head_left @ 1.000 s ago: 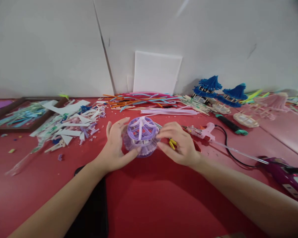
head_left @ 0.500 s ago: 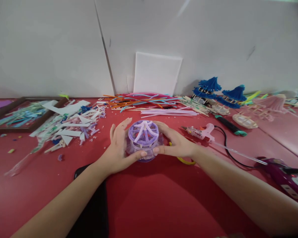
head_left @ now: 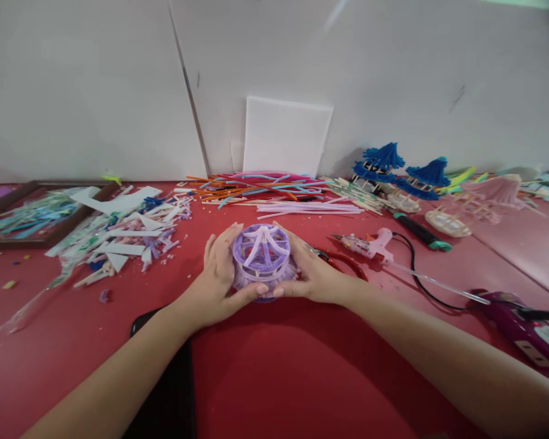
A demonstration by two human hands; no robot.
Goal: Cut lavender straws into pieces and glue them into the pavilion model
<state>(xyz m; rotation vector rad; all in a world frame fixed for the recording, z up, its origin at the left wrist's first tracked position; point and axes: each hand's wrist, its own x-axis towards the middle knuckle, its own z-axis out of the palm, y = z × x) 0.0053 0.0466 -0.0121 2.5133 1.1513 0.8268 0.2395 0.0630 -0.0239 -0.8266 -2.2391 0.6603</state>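
Observation:
Between my hands is a small round pavilion model [head_left: 261, 253] made of purple pipe cleaners, with pale lilac strips arching up to a peak on top. My left hand [head_left: 217, 274] is curved around its left side, thumb along the front. From the other side my right hand [head_left: 308, 268] wraps it, its thumb almost meeting the left one. The fingers behind the model are partly hidden. Just beyond my right hand lie red-handled scissors [head_left: 357, 266], partly covered by that hand.
At right, a pink glue gun [head_left: 370, 242] trails a cable near a purple device [head_left: 516, 326]. Blue-roofed models [head_left: 427, 177] stand behind a black-and-green tool [head_left: 421, 230]. Pipe cleaners [head_left: 265, 186] lie at the back, scraps [head_left: 132, 231] at left, a dark flat object [head_left: 167, 390] under my left forearm.
My hands and the model have shifted slightly within the view. More of the red scissor handles shows by my right hand, while a yellow loop seen earlier there is hidden.

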